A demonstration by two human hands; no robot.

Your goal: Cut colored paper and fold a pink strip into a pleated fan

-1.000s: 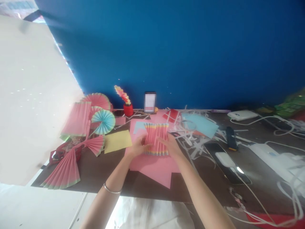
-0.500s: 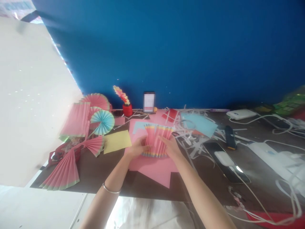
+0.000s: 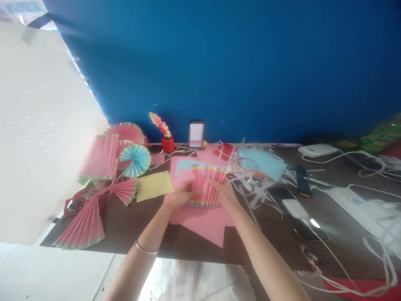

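Between my two hands is a pleated pink paper (image 3: 205, 199) with yellow and blue bands along its top and bottom edges. Its left side is gripped by my left hand (image 3: 181, 195), thumb lying across the folds. My right hand (image 3: 227, 194) pinches the right side, with a finger stretched over the front. The undersides of both hands are hidden. Flat pink sheets (image 3: 200, 218) lie beneath the folded piece, and a light blue paper piece (image 3: 182, 167) shows behind it.
Finished pleated fans (image 3: 135, 160) and a yellow sheet (image 3: 154, 186) are on the left. A red pot (image 3: 167, 144) and a small propped screen (image 3: 196, 134) stand by the blue wall. White paper strips (image 3: 257, 193), a phone (image 3: 282, 197) and cables (image 3: 388, 263) crowd the right.
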